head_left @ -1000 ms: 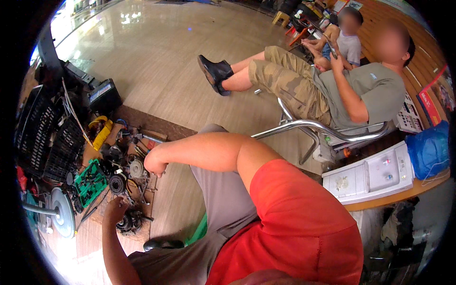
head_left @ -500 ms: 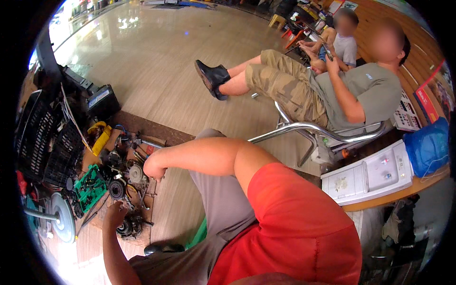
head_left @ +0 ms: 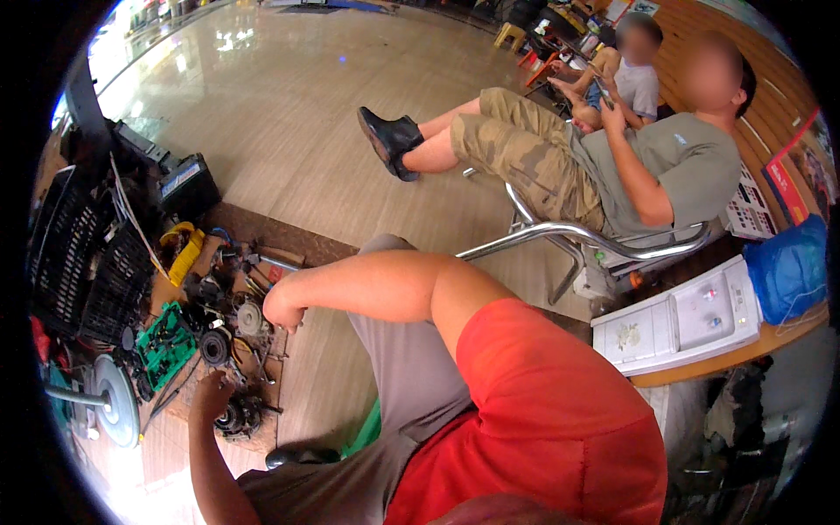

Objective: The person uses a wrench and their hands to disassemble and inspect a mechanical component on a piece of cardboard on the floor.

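My left hand is low among greasy parts, its fingers curled over something I cannot make out, just above a dark mechanical assembly. My right forearm lies across my raised knee, and my right hand hangs loosely from it, fingers bent apart with nothing seen in them, beside a round silver part. A black ring-shaped part lies between my hands, with wrenches near it. An open green tool case is left of them, all on a worn board.
Black crates, a battery, a yellow container and a pale-blue disc stand sit left. Two people sit at the right, the nearer on a chrome chair, beside a white appliance.
The view has shifted slightly since a second ago. My hands stay in the same places among the parts, with no visible change in grip.
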`<state>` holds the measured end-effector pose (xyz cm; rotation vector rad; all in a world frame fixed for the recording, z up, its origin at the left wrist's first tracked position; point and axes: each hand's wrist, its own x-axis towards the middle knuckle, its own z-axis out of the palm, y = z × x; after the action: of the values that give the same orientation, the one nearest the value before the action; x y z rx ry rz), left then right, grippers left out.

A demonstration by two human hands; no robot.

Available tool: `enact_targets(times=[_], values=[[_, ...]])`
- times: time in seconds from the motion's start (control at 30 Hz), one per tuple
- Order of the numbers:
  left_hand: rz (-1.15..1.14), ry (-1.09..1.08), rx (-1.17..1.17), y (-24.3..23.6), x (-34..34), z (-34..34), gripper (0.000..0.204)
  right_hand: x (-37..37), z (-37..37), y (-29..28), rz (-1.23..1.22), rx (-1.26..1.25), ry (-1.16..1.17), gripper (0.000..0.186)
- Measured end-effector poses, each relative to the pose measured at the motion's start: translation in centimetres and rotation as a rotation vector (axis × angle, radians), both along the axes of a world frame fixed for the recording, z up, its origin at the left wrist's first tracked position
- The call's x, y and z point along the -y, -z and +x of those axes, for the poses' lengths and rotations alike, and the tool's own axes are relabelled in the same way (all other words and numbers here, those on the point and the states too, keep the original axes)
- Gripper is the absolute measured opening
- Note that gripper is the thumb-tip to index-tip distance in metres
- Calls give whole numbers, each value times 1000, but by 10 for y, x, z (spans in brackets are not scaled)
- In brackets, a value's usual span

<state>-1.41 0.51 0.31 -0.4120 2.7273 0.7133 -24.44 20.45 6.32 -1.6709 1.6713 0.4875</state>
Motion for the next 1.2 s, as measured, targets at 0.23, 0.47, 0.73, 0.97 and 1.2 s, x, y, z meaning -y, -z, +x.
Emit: enact_targets(times=[0.23, 0.47, 0.73, 0.97, 1.2], values=[[-22, 25, -53, 7, 8, 9, 39, 5, 5, -1, -7, -22, -21, 31], [40, -14, -27, -3, -3, 1, 39, 2, 1, 6, 23, -38, -19, 31], [-16, 12, -30, 0, -2, 2, 39, 3, -1, 11, 12, -25, -21, 30], [13, -3, -8, -6, -6, -1, 39, 1, -3, 13, 15, -42, -27, 30], [1, -8, 26, -8, -8, -6, 38, -3, -4, 11, 20, -18, -3, 29]])
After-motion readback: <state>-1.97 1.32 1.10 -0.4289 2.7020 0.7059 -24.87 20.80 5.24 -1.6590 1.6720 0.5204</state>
